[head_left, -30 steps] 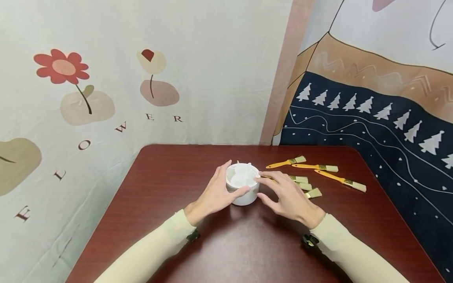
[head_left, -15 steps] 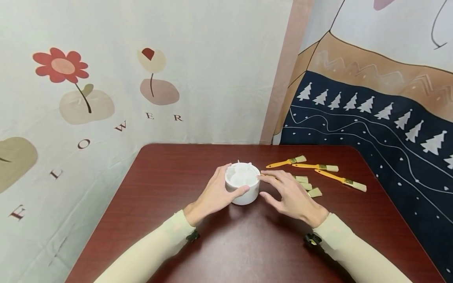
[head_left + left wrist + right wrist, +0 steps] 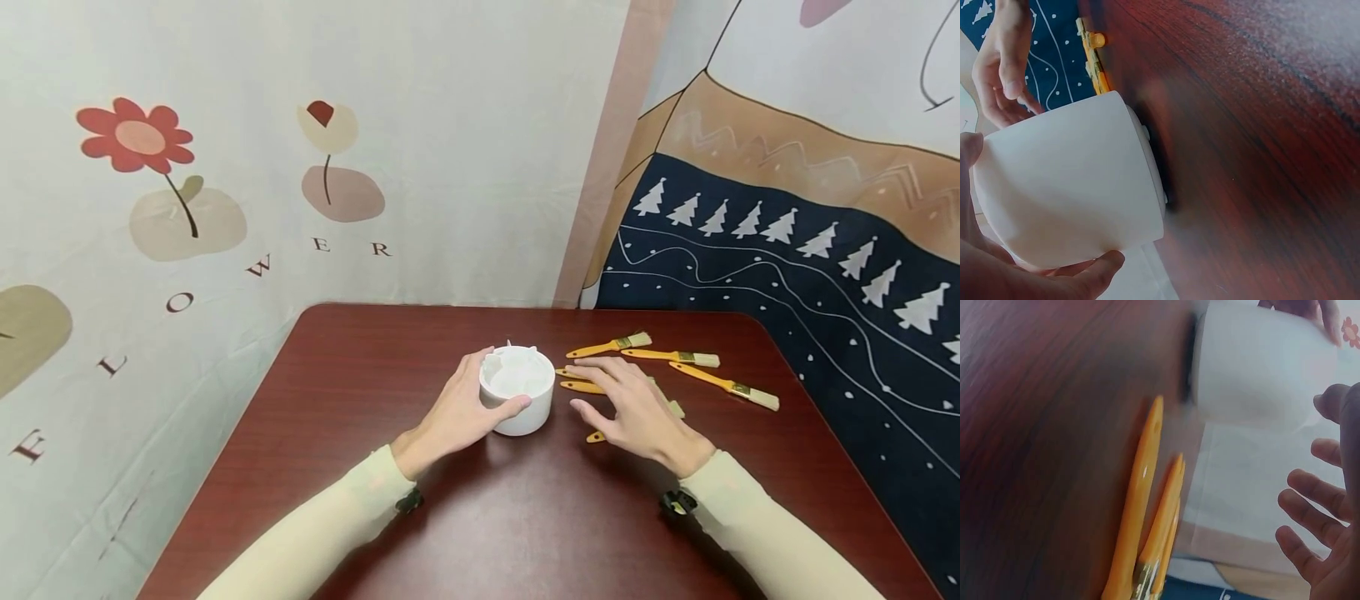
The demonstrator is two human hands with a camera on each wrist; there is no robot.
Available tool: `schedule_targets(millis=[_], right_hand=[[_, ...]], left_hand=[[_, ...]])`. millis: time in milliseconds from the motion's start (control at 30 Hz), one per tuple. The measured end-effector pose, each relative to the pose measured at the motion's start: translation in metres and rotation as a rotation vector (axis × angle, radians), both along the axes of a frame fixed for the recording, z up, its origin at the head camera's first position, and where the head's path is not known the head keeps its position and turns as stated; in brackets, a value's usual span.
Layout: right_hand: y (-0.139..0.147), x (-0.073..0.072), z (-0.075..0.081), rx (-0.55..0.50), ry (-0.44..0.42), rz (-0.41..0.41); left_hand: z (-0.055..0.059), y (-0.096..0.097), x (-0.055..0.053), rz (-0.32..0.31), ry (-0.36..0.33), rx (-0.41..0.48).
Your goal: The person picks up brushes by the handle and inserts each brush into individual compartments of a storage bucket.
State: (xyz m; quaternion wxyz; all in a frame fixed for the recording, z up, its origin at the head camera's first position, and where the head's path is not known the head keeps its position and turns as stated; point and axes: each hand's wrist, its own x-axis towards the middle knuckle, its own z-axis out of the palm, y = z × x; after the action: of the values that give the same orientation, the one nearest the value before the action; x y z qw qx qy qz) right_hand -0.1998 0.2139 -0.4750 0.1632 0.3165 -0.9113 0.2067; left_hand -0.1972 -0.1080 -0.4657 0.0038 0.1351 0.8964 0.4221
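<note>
the white cup (image 3: 517, 400) stands upright on the dark red table (image 3: 360, 375), a little toward the far side of its middle, and the left hand (image 3: 459, 412) is wrapped around its left wall, thumb along the near side and fingers curled round the far rim; the left wrist view shows the same hold, with the cup (image 3: 1066, 181) filling the frame and the thumb (image 3: 1094, 272) pressed to its wall. the right hand (image 3: 637, 408) lies just to the right of the cup, apart from it, palm down with fingers spread and fairly straight, holding nothing; it lies over a cluster of yellow-handled brushes (image 3: 581, 386) whose handle ends stick out from under the fingers toward the cup. in the right wrist view those brush handles (image 3: 1141, 506) lie side by side on the wood beside the cup (image 3: 1260, 369), the fingers (image 3: 1310, 500) loose above them. three more brushes (image 3: 693, 360) lie farther right on the table, well apart from both hands. behind the table hang a flower-printed cloth (image 3: 187, 192) and a dark blue cloth with white trees (image 3: 787, 250)
</note>
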Motion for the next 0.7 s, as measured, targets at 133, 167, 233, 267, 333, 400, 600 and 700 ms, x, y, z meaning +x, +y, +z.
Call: schedule_targets(millis=[133,167,233,267,333,400,600,700], right_hand=[[0.011,-0.002,-0.002,0.013,-0.018,-0.039],[0.013,-0.003,-0.002,0.015,-0.022,-0.046],[0.018,-0.004,-0.004,0.020,-0.027,-0.055],[0.020,-0.005,-0.005,0.023,-0.030,-0.060],[0.024,-0.006,-0.007,0.027,-0.037,-0.069],[0.028,-0.008,-0.009,0.033,-0.049,-0.081],[0.039,-0.012,-0.015,0.060,-0.093,-0.130],[0.044,-0.013,-0.018,0.073,-0.120,-0.151]], left_hand=[[0.000,0.001,0.000,0.002,-0.001,0.011],[0.000,0.001,0.000,0.003,-0.002,0.018],[0.000,0.001,-0.001,0.005,-0.001,0.031],[-0.001,0.001,-0.001,0.005,0.000,0.036],[-0.001,0.000,-0.001,0.005,0.003,0.045],[-0.001,0.000,-0.002,0.005,0.007,0.047],[-0.002,0.000,-0.002,-0.001,0.020,0.037],[-0.002,0.000,-0.001,-0.010,0.022,0.028]])
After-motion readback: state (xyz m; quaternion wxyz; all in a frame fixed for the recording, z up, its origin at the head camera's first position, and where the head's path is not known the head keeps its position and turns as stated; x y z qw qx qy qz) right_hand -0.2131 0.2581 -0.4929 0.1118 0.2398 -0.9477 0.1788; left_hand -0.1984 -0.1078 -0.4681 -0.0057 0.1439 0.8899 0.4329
